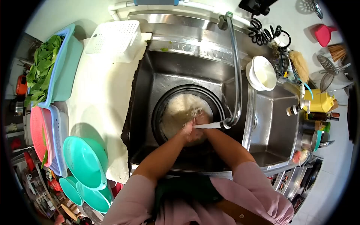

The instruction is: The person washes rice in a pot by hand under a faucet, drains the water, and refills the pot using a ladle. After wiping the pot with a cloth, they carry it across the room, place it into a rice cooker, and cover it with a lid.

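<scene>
A round black tub (156, 108) sits in the large sink basin, holding cloudy water and white grains that look like rice (183, 102). Both of my hands are together inside the tub, near its right front side. My left hand (188, 132) is pressed against my right hand (201, 119), with fingers curled around rice. Some white grains cling at the right fingertips. Water runs in a stream from the tap (237, 75) across my wrists. The fingers' undersides are hidden.
A second basin (275, 123) lies to the right, with white bowls (261, 73) at its back corner. On the left counter stand a white basket (114, 39), a tub of leafy greens (45, 67), a pink colander (40, 131) and green basins (85, 162). Utensils hang at right.
</scene>
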Motion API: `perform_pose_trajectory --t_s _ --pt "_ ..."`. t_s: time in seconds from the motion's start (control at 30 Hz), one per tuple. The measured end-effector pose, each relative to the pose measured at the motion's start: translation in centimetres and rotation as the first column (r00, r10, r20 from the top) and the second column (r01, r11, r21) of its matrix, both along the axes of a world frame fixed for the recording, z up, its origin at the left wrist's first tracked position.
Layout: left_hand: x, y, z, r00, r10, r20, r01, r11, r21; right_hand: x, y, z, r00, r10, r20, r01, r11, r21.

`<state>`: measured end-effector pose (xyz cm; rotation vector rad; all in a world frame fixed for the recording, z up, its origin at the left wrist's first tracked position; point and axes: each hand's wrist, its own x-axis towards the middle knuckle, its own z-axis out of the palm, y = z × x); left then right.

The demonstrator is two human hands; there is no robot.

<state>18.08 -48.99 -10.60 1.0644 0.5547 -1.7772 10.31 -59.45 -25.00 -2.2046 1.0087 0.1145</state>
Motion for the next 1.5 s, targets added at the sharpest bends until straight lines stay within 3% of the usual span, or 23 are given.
perform_pose_trajectory --t_s 0.03,0.07,0.13,0.17,0.23,0.3,0.37,0.4,0.47,0.57,0.6,0.67,0.77,0.83,0.97,1.07,1.13,1.2,1.23,1.3,1.4,1.47,1.5 --pt "0.3 0.5 -0.7 0.995 -0.060 0.084 0.056 0.997 0.048 0.4 -0.3 5.1 0.877 -0.455 0.153 0.411 0.876 0.251" --pt "0.8 1.5 -0.3 0.995 -0.054 0.080 0.049 0.997 0.062 2.0 -0.4 7.4 0.896 -0.435 0.094 0.441 0.842 -0.311" --pt "3.7 1.8 2.5 0.993 0.122 -0.009 -0.120 0.986 0.119 5.2 -2.1 8.8 0.887 -0.406 0.222 0.423 0.906 -0.033" --pt "4.6 1.8 5.8 0.989 -0.024 0.149 -0.020 0.958 0.285 7.0 -2.1 8.2 0.885 -0.406 0.226 0.422 0.906 -0.024" --pt "5.6 4.0 2.6 0.981 0.044 0.187 -0.085 0.972 0.218 11.4 -0.3 7.1 0.996 -0.089 0.025 0.089 0.996 0.022" --pt "5.8 5.1 1.6 0.971 0.107 0.213 -0.141 0.978 0.152 13.5 3.7 10.8 0.876 0.343 -0.339 -0.362 0.932 0.007" --pt "5.8 5.2 2.4 0.634 -0.099 0.767 -0.131 0.964 0.233 12.7 6.8 9.5 0.616 0.707 -0.348 -0.704 0.692 0.158" --pt "5.9 5.3 1.7 0.638 -0.095 0.764 -0.136 0.963 0.233 11.6 8.6 7.9 0.556 0.750 -0.359 -0.754 0.637 0.162" --pt "6.3 5.2 -1.6 -0.037 -0.282 0.959 0.083 0.955 0.284 8.8 10.3 3.1 0.663 0.669 -0.335 -0.682 0.725 0.097" --pt "7.3 4.6 -7.4 0.088 -0.436 0.895 0.269 0.876 0.400 3.8 9.2 -5.9 0.927 0.363 -0.093 -0.365 0.931 -0.012" --pt "7.2 4.8 -10.6 0.093 -0.429 0.898 0.271 0.879 0.392 4.3 6.5 0.3 0.793 0.538 -0.287 -0.556 0.831 0.023" --pt "7.0 4.5 -15.7 0.562 -0.519 0.644 0.348 0.855 0.384 6.3 2.1 14.3 0.611 0.680 -0.407 -0.712 0.696 0.094" --pt "5.5 5.4 -13.1 0.854 -0.437 0.282 0.300 0.856 0.421 4.9 -0.8 18.2 0.612 0.681 -0.402 -0.704 0.701 0.116" --pt "4.7 5.0 -10.6 0.907 -0.345 0.241 0.223 0.879 0.421 1.3 -1.6 11.7 0.972 0.197 -0.126 -0.184 0.977 0.112" --pt "1.7 3.6 -5.3 0.997 0.041 0.061 -0.065 0.880 0.470 -1.1 1.5 12.7 0.949 0.015 -0.314 0.057 0.974 0.220" --pt "0.8 3.1 -2.6 0.991 0.032 -0.133 0.031 0.895 0.445 -5.0 6.4 -0.3 0.962 -0.231 -0.144 0.272 0.834 0.480" --pt "-0.9 3.4 -8.6 0.993 0.061 -0.101 -0.011 0.899 0.437 -4.0 9.4 -1.5 0.924 -0.381 -0.040 0.337 0.757 0.560" --pt "-0.9 3.2 -9.7 0.995 0.084 -0.060 -0.051 0.903 0.427 -1.1 10.7 2.5 0.613 -0.717 -0.330 0.281 -0.193 0.940" --pt "0.0 2.9 -7.6 0.989 0.135 0.064 -0.149 0.914 0.378 0.2 10.9 3.9 0.612 -0.720 -0.327 0.274 -0.195 0.942" --pt "1.4 2.8 -7.5 0.962 0.191 0.195 -0.246 0.915 0.319 2.6 11.4 5.8 0.571 -0.813 -0.111 0.362 0.128 0.923" --pt "1.4 3.6 -16.2 0.947 0.019 0.321 -0.036 0.998 0.048 5.4 13.4 8.1 0.461 -0.886 0.043 0.313 0.208 0.927" --pt "1.4 3.7 -19.7 0.907 -0.059 0.417 0.122 0.984 -0.126 4.8 11.0 12.0 0.630 -0.771 0.088 0.300 0.347 0.889" --pt "2.0 1.8 -4.9 0.957 -0.056 0.285 -0.008 0.976 0.219 4.8 9.6 12.5 0.587 -0.809 -0.040 0.333 0.196 0.922"
